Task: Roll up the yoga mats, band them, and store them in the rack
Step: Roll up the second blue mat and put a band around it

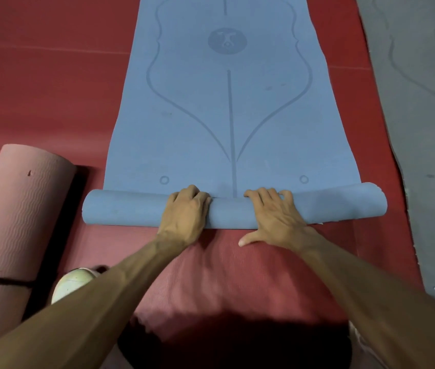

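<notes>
Leans over a blue mat (224, 102) laid lengthwise on a red floor (38, 75), with the near end wound into a roll (131, 209) lying crosswise. Grips that roll with both hands, side by side near its middle with a gap between them. Curls the fingers of the left hand (185, 211) over the top of the roll, knuckles up, fingertips tucked into the seam between roll and flat mat. Curls the fingers of the right hand (277, 214) over it likewise, with the thumb (245, 241) stretched out sideways and resting on a pink mat (224, 275) spread underneath. Beyond the roll, most of the blue mat flat, printed with curved lines and a round emblem. To the left, a rolled pink mat (19, 209) bound with a dark band (0, 280), beside another roll cut off by the picture's edge. Just beside the left forearm, a pale shoe (73, 282). At the right, a grey mat (424, 102) lying flat, well apart from the hands.
</notes>
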`<state>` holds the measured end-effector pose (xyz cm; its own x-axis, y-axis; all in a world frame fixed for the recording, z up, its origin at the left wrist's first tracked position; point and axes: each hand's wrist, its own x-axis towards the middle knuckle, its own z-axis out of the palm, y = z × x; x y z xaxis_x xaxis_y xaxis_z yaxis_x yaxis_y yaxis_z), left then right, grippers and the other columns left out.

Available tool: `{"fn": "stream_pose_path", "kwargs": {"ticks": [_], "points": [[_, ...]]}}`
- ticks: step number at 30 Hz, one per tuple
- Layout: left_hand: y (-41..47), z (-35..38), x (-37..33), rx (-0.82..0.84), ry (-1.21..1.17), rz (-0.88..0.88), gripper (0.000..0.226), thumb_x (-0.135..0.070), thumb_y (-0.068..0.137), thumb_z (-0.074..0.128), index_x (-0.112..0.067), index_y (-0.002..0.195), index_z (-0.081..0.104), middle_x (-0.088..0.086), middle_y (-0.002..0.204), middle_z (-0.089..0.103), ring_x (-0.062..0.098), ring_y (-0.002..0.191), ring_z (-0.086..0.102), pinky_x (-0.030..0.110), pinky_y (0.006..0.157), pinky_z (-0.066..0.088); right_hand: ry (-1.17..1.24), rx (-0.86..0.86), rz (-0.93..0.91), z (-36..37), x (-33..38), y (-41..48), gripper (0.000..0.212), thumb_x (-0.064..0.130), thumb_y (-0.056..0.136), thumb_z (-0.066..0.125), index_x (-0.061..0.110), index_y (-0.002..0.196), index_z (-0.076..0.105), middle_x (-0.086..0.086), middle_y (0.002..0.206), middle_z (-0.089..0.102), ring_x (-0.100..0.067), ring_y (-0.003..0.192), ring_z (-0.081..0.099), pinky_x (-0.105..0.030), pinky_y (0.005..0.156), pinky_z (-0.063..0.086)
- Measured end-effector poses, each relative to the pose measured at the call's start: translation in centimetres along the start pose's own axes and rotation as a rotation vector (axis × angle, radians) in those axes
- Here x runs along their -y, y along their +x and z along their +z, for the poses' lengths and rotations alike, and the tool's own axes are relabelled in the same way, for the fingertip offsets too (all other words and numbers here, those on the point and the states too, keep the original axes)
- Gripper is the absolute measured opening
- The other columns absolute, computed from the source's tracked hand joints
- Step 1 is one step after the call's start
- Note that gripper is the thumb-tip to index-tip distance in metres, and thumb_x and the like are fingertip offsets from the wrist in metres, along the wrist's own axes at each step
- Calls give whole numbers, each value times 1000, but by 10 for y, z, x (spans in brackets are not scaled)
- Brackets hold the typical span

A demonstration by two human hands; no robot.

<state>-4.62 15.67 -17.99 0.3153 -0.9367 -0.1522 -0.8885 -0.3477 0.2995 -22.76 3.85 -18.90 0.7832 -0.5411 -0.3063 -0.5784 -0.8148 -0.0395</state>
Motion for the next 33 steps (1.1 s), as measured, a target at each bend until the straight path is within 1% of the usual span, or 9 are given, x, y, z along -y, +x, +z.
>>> {"fn": "stream_pose_path", "kwargs": {"ticks": [3, 6, 12, 17, 20, 24, 27, 29, 33], "points": [[-19, 12, -3, -143, 47, 36, 48, -36, 97, 24, -20, 122, 61, -3, 117, 62, 24, 114, 55, 40, 105, 26, 100, -5, -9, -5, -5, 10, 97, 83, 61, 57, 22, 134, 39, 3, 126, 41, -18, 117, 44, -40, 98, 27], [-25, 21, 0, -114, 93, 57, 51, -44, 97, 28, -19, 137, 49, -3, 132, 56, 27, 129, 45, 44, 111, 12, 195, 39, -31, -9, -10, 16, 89, 78, 65, 61, 22, 131, 42, 4, 123, 39, -17, 118, 37, -37, 97, 26], [-3, 17, 4, -4, 166, 51, 56, -51, 95, 15, -31, 141, 40, -6, 127, 54, 23, 121, 46, 48, 110, 16, 291, 186, -2, -23, -16, 32, 81, 71, 70, 65, 22, 130, 43, 6, 109, 32, -17, 113, 34, -35, 97, 27], [19, 8, 9, 76, 178, 67, 66, -57, 88, -3, -38, 138, 34, -10, 127, 48, 19, 118, 42, 43, 108, 17, 336, 233, -30, -29, -20, 43, 78, 66, 76, 63, 21, 136, 39, 1, 124, 40, -18, 120, 37, -37, 102, 29], [29, 5, 12, 136, 161, 70, 57, -58, 93, 2, -40, 137, 33, -11, 127, 47, 18, 118, 41, 42, 107, 19, 284, 156, -80, -29, -23, 41, 74, 67, 82, 55, 22, 138, 38, 1, 128, 39, -17, 120, 34, -35, 103, 28], [48, 1, 16, 187, 153, 88, 47, -48, 100, 15, -36, 145, 26, -9, 142, 37, 18, 130, 35, 42, 109, 21, 128, -85, -71, -24, -16, 31, 83, 76, 77, 22, 22, 135, 47, -1, 123, 46, -20, 116, 41, -39, 103, 24], [63, 0, 20, 210, 122, 65, 52, -46, 101, 15, -30, 151, 17, -8, 156, 20, 14, 145, 15, 39, 115, 14, 37, -325, -48, -7, -15, 17, 76, 65, 80, 47, 13, 135, 50, -7, 122, 55, -28, 112, 52, -53, 104, 30], [70, 0, 22, 238, 113, 60, 53, -47, 101, 13, -30, 152, 13, -9, 159, 14, 12, 147, 7, 38, 118, 10, -33, -356, -37, 3, -16, 9, 91, 59, 71, 70, 9, 142, 44, -11, 132, 53, -32, 120, 51, -56, 107, 31], [81, -3, 22, 266, 80, 53, 55, -47, 101, 13, -28, 153, 10, -9, 160, 11, 11, 148, 4, 38, 119, 8, -86, -301, 8, 4, -17, 19, 101, 69, 67, 61, 7, 144, 39, -14, 134, 51, -34, 121, 49, -57, 108, 29]]}}
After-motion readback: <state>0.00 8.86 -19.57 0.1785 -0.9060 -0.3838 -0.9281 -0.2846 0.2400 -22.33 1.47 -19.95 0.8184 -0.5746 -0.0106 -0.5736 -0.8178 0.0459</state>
